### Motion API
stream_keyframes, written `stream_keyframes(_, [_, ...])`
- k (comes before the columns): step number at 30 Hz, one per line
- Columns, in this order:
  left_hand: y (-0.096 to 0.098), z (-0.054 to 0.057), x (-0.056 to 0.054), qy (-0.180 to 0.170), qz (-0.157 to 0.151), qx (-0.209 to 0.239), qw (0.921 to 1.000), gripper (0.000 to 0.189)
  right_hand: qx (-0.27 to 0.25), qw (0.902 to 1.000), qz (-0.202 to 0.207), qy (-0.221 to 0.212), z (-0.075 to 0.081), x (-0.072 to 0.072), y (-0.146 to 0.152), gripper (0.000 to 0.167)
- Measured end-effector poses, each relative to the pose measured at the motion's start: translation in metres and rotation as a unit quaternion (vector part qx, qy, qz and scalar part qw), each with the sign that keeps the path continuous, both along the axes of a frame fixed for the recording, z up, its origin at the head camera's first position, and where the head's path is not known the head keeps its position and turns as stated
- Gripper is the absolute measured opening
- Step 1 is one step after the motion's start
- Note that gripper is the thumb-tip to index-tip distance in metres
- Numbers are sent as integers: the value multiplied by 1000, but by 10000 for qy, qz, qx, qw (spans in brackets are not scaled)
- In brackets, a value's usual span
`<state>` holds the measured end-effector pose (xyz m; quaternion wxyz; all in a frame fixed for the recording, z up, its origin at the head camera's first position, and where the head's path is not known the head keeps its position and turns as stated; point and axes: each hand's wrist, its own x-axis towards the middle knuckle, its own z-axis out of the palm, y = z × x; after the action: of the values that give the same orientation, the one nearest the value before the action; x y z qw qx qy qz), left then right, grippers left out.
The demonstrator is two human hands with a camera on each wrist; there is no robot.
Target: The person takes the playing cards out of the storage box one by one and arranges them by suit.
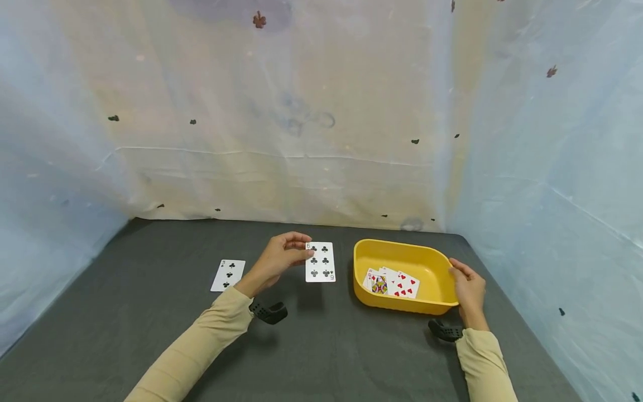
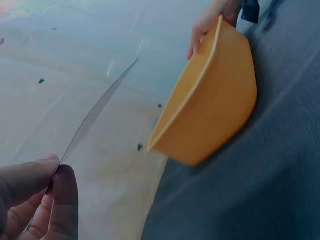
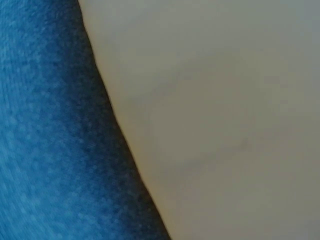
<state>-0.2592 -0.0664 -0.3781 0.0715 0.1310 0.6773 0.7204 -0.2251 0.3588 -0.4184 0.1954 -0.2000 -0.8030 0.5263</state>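
Between thumb and fingers my left hand (image 1: 279, 256) pinches a six of clubs playing card (image 1: 320, 269) by its left edge, face toward the head camera. Seen from the left wrist, that card (image 2: 95, 112) is almost edge-on, raised above the table. My right hand (image 1: 469, 287) grips the right end of a yellow plastic basin (image 1: 363, 259), thumb at the rim. Inside the basin's left part lie several loose cards (image 1: 406, 285), face up, a queen among them. A three of clubs (image 1: 228, 275) lies face up on the table, left of my left hand.
Dark grey cloth covers the table (image 1: 321, 357). Pale, marked sheeting (image 1: 301, 184) hangs behind it and along both sides. Each wrist wears a black strap mount (image 1: 269, 311). The right wrist view shows only a blurred pale sleeve (image 3: 210, 120) and cloth.
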Motion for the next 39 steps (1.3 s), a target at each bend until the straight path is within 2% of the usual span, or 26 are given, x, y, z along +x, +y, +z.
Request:
stream_keyframes(10, [-60, -7, 15, 31, 220, -375, 9990, 42, -20, 10000, -75, -55, 2, 0, -2, 39])
stream_keyframes(15, [-92, -12, 29, -38, 317, -844, 9959, 44, -24, 10000, -33, -89, 1, 0, -2, 40])
stream_keyframes(20, [-120, -19, 43, -6, 249, -1177, 9927, 48, 21, 10000, -34, -46, 1, 0, -1, 40])
stream_keyframes(28, [-150, -32, 58, 52, 90, -1340, 9909, 48, 0, 10000, -46, -39, -1, -1, 0, 40])
stream_keyframes(39, [-177, -47, 71, -201, 124, -1739, 9845, 44, 98, 9999, -48, -32, 0, 0, 0, 39])
